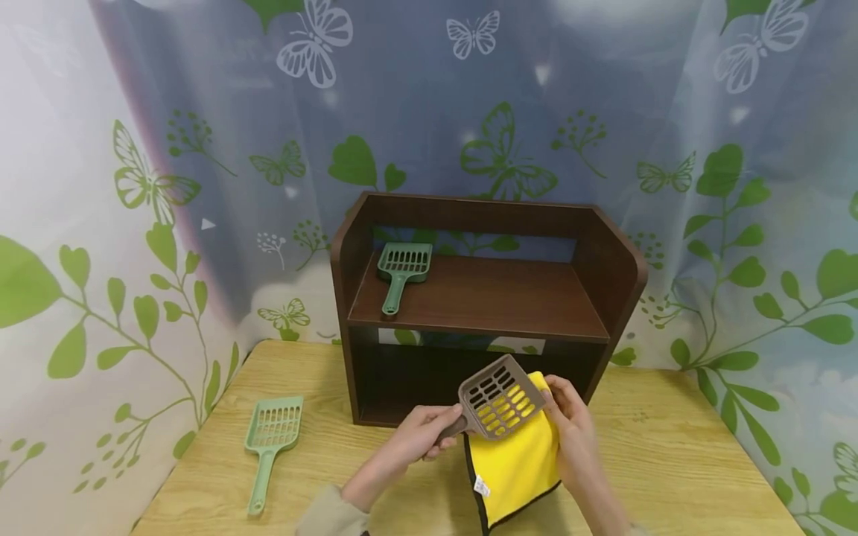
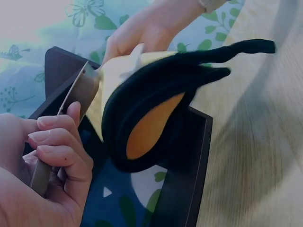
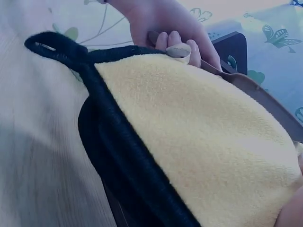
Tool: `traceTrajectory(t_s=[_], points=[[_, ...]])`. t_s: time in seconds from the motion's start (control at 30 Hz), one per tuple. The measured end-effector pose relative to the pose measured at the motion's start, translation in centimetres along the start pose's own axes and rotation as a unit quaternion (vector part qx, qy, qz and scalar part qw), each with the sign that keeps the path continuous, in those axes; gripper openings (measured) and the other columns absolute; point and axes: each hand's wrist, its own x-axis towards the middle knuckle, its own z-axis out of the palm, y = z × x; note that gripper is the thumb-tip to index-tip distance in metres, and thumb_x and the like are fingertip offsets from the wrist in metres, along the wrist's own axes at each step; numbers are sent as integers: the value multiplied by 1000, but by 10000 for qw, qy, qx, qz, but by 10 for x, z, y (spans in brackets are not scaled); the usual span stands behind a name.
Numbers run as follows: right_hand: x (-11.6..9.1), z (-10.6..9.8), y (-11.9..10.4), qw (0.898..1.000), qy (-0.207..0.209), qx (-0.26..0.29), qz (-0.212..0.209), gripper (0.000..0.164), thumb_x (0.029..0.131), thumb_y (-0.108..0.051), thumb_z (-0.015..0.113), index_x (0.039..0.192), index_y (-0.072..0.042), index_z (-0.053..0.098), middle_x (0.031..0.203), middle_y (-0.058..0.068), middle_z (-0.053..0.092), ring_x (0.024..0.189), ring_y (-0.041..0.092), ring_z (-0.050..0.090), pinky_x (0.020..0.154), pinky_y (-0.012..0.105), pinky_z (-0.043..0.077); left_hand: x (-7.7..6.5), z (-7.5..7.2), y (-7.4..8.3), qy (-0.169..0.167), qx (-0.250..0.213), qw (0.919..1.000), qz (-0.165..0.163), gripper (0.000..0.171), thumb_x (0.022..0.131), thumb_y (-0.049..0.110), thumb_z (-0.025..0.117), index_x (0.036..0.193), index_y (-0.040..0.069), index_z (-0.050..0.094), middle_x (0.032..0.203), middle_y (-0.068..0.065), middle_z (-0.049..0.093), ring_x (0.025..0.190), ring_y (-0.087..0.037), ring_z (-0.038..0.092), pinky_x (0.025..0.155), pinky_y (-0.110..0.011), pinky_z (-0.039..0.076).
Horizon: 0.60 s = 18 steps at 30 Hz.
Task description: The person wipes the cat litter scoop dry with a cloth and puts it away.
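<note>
A brown slotted litter scoop [image 1: 504, 394] is tilted up before the shelf, and my left hand [image 1: 422, 434] grips its handle. In the left wrist view the fingers of that hand [image 2: 52, 161] curl round the handle. My right hand [image 1: 573, 432] holds a yellow cloth [image 1: 512, 469] with dark edging against the scoop's far edge, thumb at the front. The cloth hangs down behind the scoop and shows yellow through its slots. In the right wrist view the cloth [image 3: 189, 123] hides most of the scoop, and only a bit of the right hand shows.
A dark brown two-tier shelf [image 1: 482, 298] stands at the back of the wooden table [image 1: 670, 461]. One green litter scoop [image 1: 405, 268] lies on its upper tier, at the left. Another green scoop [image 1: 271, 439] lies on the table's left side. A patterned curtain [image 1: 415, 97] hangs behind.
</note>
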Motion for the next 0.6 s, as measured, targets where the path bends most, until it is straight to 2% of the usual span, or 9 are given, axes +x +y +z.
traceTrajectory(t_s=[0.23, 0.4, 0.5, 0.6], points=[[13, 7, 2, 9999, 6, 44, -167, 22, 107, -21, 54, 124, -8, 52, 110, -5, 62, 91, 8, 60, 71, 20, 55, -3, 7, -2, -417, 102, 9990, -80, 44, 107, 38, 51, 116, 1, 73, 68, 4, 54, 50, -3, 33, 47, -16, 27], [13, 6, 2, 9995, -125, 238, -165, 16, 107, -18, 53, 122, -12, 55, 109, -5, 62, 90, 7, 61, 70, 20, 56, -4, 7, -2, -267, 41, 9995, -137, 44, 105, 40, 54, 118, 3, 73, 70, 2, 58, 51, -3, 33, 47, -16, 25], [10, 3, 1, 9994, -172, 296, -14, 18, 107, -20, 53, 123, -12, 54, 111, -6, 62, 93, 7, 61, 75, 20, 55, -3, 4, 0, -90, -6, 9999, -147, 45, 105, 41, 54, 122, 3, 71, 67, 3, 53, 51, -3, 33, 48, -16, 26], [4, -1, 1, 9989, -324, 317, 98, 20, 108, -21, 52, 125, -11, 53, 113, -5, 61, 97, 7, 62, 80, 21, 56, -1, -2, 1, 72, -50, 9999, -113, 45, 105, 41, 54, 125, 4, 70, 71, 4, 58, 52, -3, 34, 48, -16, 27]])
